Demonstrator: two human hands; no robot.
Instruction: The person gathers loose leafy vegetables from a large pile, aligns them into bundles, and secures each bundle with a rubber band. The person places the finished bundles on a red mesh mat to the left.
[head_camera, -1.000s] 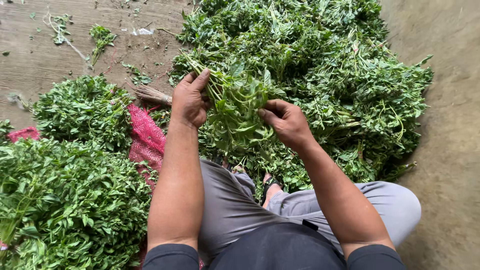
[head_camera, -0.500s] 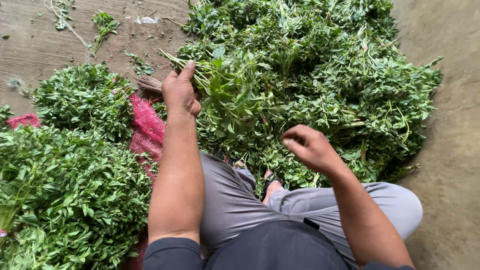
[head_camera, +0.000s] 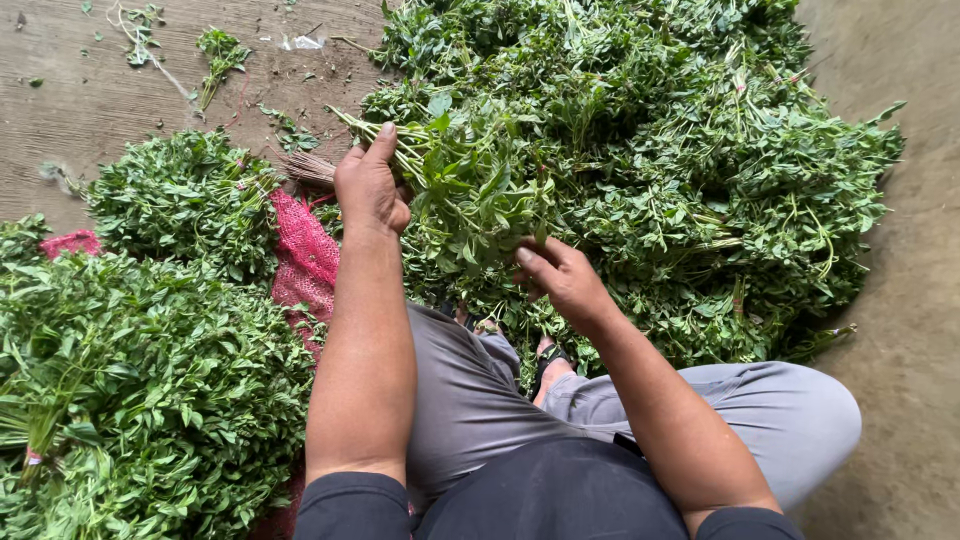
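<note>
Greens in a small bunch (head_camera: 470, 190) sit gripped between both hands, above the person's knees and in front of the big loose pile (head_camera: 680, 170). Far left, sorted heaps (head_camera: 150, 380) lie by a red mesh sack (head_camera: 305, 255). Next over, the left hand (head_camera: 370, 185) is clenched round the bunch's stems, thumb up. Further right, the right hand (head_camera: 560, 275) pinches the leafy lower end. This looks like the gathering step, evening up a handful. Judging by the grip, the next move calls for squaring the stems while the left hand keeps them tight.
</note>
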